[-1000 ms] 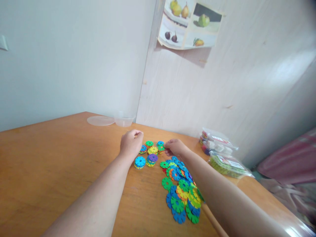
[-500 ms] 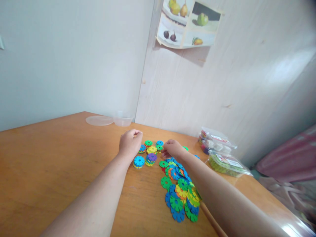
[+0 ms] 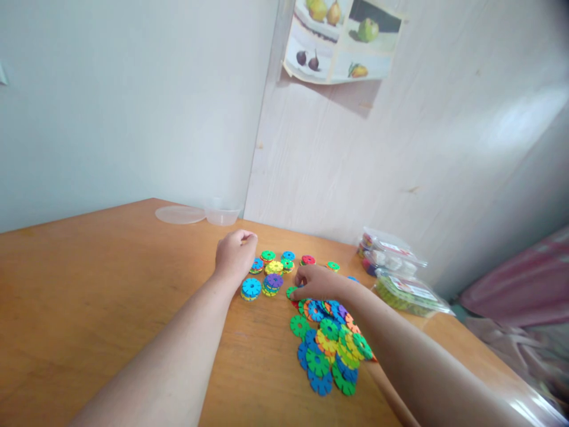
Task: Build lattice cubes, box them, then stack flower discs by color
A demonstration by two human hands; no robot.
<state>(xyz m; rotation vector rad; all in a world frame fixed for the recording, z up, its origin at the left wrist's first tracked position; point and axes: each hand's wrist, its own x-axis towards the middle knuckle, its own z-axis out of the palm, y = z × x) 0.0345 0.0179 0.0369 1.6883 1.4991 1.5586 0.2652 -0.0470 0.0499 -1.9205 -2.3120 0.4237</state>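
Note:
My left hand is closed beside small stacks of slotted plastic discs, its fingertips curled out of sight; whatever they hold is hidden. Closest to it are a blue-topped stack, a purple-topped stack and a yellow-topped stack. My right hand reaches down to the upper left edge of a loose disc pile. Thumb and bent fingers pinch at a green slotted disc, mostly covered by the hand. Behind that hand sits a red-topped stack.
A clear plastic bowl and a flat round lid lie at the table's back edge. Clear packs and a green-filled pack stand at the right. Fruit pictures hang on the wall.
My right hand has moved down from beside the stacks to the loose pile, uncovering the red-topped stack. My left hand has stayed nearly still.

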